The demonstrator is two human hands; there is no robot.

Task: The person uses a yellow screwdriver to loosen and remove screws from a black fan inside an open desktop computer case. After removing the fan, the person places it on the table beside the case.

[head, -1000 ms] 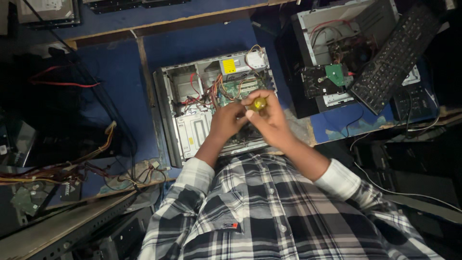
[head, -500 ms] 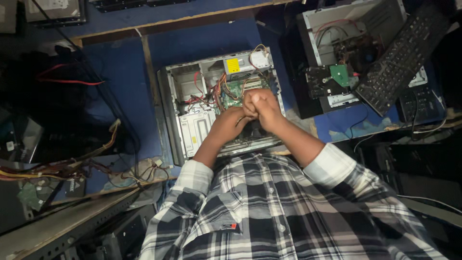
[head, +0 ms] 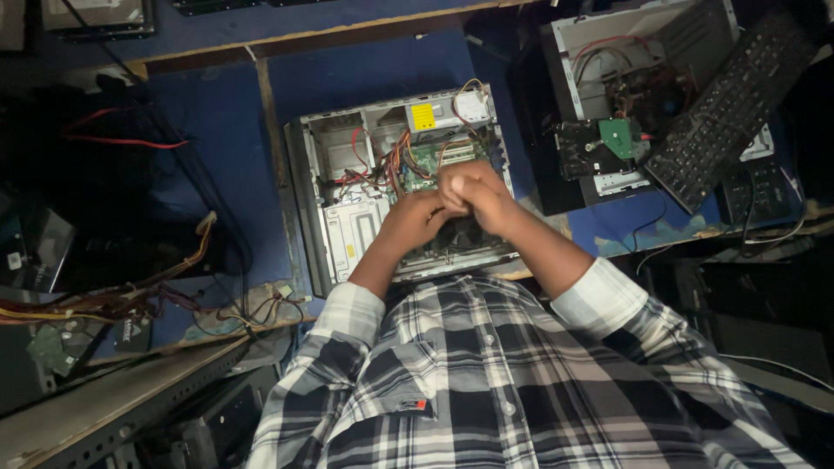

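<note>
An open grey desktop computer case (head: 347,217) lies flat on the blue bench (head: 217,148), showing a green circuit board (head: 427,161), red and orange wires and a power supply with a yellow label (head: 423,115). Both my hands meet over the middle of the case. My right hand (head: 478,195) is clenched in a fist and blurred. The yellow-handled screwdriver seen earlier is hidden inside it. My left hand (head: 413,217) presses against the right one from the left, its fingertips hidden. Checked shirt sleeves are rolled up on both forearms.
A second opened case (head: 591,35) with a small green board (head: 618,137) lies at the upper right, with a black keyboard (head: 721,113) leaning across it. Loose cable bundles (head: 113,300) sprawl at the left. A metal rail (head: 104,404) runs along the lower left.
The screwdriver's yellow handle showed in my right hand a second ago; the fist has since closed over it. Both hands stay over the case, shifted slightly.
</note>
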